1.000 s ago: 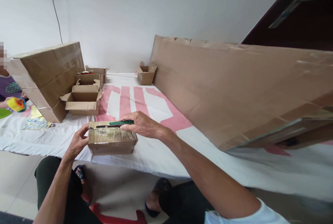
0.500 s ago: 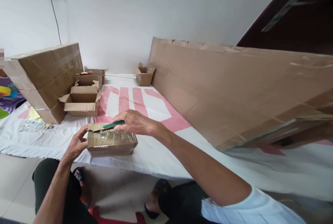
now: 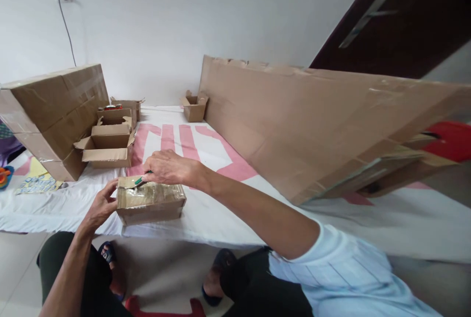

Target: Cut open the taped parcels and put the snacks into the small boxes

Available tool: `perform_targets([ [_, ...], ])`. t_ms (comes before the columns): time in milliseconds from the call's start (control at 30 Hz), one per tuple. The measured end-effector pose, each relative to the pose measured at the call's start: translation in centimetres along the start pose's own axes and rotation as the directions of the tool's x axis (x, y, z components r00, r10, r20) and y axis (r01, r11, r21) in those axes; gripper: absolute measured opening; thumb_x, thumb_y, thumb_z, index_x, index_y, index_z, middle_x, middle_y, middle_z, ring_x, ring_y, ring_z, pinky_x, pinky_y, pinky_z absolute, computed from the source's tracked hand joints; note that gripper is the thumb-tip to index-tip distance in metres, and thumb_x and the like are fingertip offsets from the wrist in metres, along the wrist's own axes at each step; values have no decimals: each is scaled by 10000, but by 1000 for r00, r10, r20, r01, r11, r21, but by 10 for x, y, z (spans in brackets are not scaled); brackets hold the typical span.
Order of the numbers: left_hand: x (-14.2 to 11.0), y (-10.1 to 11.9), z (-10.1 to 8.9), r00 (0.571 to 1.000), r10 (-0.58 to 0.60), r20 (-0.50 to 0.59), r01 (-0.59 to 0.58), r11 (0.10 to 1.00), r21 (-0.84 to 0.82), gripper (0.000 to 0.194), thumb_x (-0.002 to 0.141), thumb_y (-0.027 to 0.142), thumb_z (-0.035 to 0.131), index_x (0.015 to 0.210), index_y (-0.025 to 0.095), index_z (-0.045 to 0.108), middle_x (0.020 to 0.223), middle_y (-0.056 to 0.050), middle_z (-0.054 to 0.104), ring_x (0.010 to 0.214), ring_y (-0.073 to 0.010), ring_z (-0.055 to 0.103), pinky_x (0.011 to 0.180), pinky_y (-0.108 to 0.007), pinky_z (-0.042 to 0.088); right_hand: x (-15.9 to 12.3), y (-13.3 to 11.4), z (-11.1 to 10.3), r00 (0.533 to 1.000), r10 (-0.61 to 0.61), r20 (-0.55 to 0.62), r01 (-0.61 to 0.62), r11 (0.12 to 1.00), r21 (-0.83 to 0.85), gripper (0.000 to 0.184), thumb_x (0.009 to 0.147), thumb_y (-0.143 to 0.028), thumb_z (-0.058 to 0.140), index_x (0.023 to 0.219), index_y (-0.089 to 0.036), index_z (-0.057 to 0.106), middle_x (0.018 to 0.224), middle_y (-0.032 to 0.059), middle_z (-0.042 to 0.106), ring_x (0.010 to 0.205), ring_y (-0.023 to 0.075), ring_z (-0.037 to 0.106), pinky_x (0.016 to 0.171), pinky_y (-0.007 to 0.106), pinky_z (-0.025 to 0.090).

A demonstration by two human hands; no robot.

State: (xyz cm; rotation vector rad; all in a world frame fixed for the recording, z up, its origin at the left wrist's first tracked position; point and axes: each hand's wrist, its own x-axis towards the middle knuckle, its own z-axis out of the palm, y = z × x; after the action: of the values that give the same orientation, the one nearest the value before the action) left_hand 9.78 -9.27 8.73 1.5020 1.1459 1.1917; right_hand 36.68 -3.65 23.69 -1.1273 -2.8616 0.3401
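Note:
A small cardboard box (image 3: 152,206), its top covered in shiny clear tape, lies near the front edge of the white cloth. My left hand (image 3: 101,207) grips the box's left end, fingers on the far top corner and thumb on the side. In my right hand (image 3: 167,166) is a green box cutter (image 3: 139,181), mostly covered by the fingers. Its front end points left and down onto the box top by the left end. Whether the blade is inside the tape cannot be made out.
Opened cardboard boxes (image 3: 109,156) stand behind on the left, beside a taped stack of boxes (image 3: 69,116). A small open box (image 3: 195,109) is at the back. One large cardboard sheet (image 3: 294,125) leans along the right. Yellow printed sheets (image 3: 39,179) lie at far left.
My right hand has drawn the box cutter a little back and turned over it, hiding most of the handle. My left hand keeps its hold on the box. The view has swung right.

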Motion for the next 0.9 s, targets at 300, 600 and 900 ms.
perform_targets([
  [300, 5, 0, -8, 998, -57, -9, 57, 998, 25, 645, 673, 432, 1049, 1254, 229, 857, 1538, -153, 732, 1499, -451, 621, 996, -395, 671, 6, -13, -27, 999, -5, 35, 10, 990, -139, 270, 1034, -300, 805, 803, -164, 774, 895, 122, 787, 900, 287, 733, 757, 366, 443],
  [600, 5, 1, -10, 999, -50, -17, 51, 998, 34, 631, 641, 414, 1071, 1194, 204, 854, 1568, -169, 706, 1459, -428, 654, 1032, -389, 650, -11, 16, -14, 1000, 16, 23, -13, 993, -117, 398, 1041, -320, 818, 695, -178, 682, 943, 110, 796, 913, 256, 709, 708, 345, 349],
  [900, 9, 1, -10, 999, -34, 9, 33, 996, 85, 646, 640, 425, 1075, 1204, 203, 852, 1520, -176, 733, 1447, -421, 667, 1062, -418, 644, -55, 57, -12, 996, 90, 11, -88, 987, -138, 286, 1107, -361, 708, 910, -196, 833, 990, 101, 824, 917, 244, 691, 703, 335, 348],
])
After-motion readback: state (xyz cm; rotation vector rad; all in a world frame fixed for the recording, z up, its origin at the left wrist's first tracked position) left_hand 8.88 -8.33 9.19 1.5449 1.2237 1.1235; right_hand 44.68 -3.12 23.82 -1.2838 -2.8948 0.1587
